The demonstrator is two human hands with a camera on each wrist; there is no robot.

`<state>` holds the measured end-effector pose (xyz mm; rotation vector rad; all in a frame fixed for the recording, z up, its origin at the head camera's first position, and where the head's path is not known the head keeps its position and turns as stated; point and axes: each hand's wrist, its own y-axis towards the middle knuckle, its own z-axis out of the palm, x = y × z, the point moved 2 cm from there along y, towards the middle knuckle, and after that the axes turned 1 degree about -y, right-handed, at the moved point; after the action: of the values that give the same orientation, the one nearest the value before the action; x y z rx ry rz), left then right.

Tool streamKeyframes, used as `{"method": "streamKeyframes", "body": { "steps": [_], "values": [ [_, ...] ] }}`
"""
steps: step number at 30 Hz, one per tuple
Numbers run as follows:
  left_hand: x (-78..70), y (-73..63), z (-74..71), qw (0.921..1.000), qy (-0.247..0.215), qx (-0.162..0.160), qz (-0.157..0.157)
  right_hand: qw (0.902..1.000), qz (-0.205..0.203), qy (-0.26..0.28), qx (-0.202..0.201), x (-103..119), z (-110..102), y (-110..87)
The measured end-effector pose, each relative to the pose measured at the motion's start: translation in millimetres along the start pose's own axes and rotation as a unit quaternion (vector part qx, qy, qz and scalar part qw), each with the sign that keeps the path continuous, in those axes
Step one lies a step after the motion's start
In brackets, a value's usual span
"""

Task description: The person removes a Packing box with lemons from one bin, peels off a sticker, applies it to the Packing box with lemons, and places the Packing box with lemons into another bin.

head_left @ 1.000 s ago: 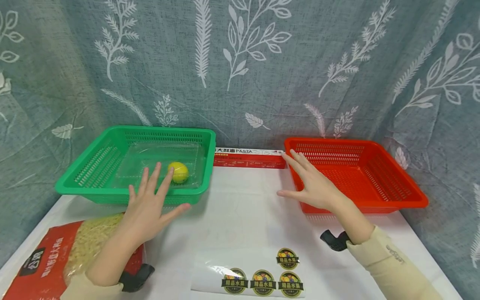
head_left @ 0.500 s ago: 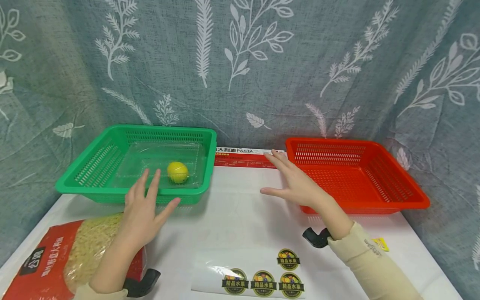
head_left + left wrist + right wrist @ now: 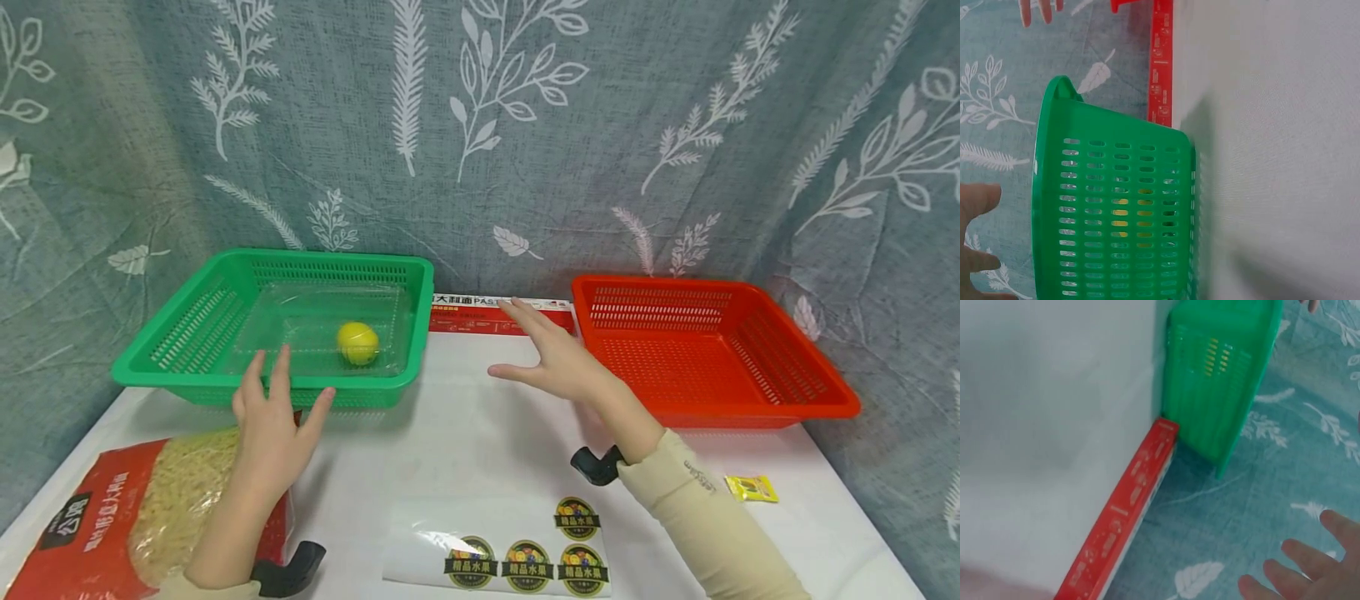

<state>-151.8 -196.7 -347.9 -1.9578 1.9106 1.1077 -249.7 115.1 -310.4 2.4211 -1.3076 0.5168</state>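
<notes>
My left hand [image 3: 273, 437], fingers spread, hangs over the near rim of the green basket [image 3: 262, 382] and beside the pasta bag [image 3: 176, 492]. In the basket are a clear plastic container [image 3: 281, 337] and a yellow ball [image 3: 357, 343]; the ball shows through the slots in the left wrist view. My right hand [image 3: 562, 358], also spread and holding nothing, is in the air left of the red basket [image 3: 708, 412]. Its fingertips overlap the red PASTA box [image 3: 457, 321] in the head view. In the right wrist view its fingers [image 3: 1310, 559] show against the curtain.
A clear sheet with several round fruit stickers [image 3: 527, 567] lies at the front of the white table [image 3: 442, 442]. A small yellow packet [image 3: 752, 489] lies at the right. A grey curtain with white leaves [image 3: 337, 125] hangs behind the baskets.
My right hand has moved left, away from the red basket toward the middle, uncovering the small yellow packet. My left hand has drawn slightly left and back from the ball.
</notes>
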Motion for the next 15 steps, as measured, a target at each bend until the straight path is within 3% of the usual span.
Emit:
{"method": "streamKeyframes", "body": {
  "steps": [15],
  "values": [
    [8.3, -0.8, 1.2, 0.9921, -0.038, -0.077, -0.092, 0.9992, -0.033, 0.021, 0.01, 26, 27, 28.2]
  ]
}}
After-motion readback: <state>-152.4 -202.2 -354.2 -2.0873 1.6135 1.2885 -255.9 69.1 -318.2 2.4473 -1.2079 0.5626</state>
